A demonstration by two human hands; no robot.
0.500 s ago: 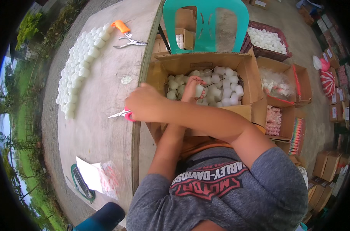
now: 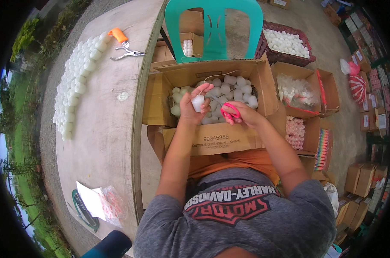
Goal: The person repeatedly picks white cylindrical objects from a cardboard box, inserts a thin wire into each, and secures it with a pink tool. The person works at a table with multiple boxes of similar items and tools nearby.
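Observation:
My left hand [image 2: 194, 105] is over the open cardboard box, closed around a small white votive candle [image 2: 198, 102]. From it a thin pale string, like a long wick, [image 2: 218, 76] arcs up and to the right. In my right hand [image 2: 246, 116] are scissors with pink handles [image 2: 230, 111]; their blades point toward the left hand and are blurred. Many loose white candles [image 2: 230, 80] fill the box [image 2: 195, 139] below both hands, some with strings among them.
On the table [image 2: 105, 159] at left lie rows of white candles [image 2: 79, 81], an orange-handled tool [image 2: 117, 35], pliers [image 2: 128, 53] and a plastic bag [image 2: 113, 204]. Beyond the box stands a green chair [image 2: 214, 34]. A crate of white pieces [image 2: 285, 43] and other boxes [image 2: 298, 92] are at right.
My right hand has taken the pink scissors off the table and brought them right, over the box. My left hand has raised the candle, its string now extended. The whole view has shifted slightly.

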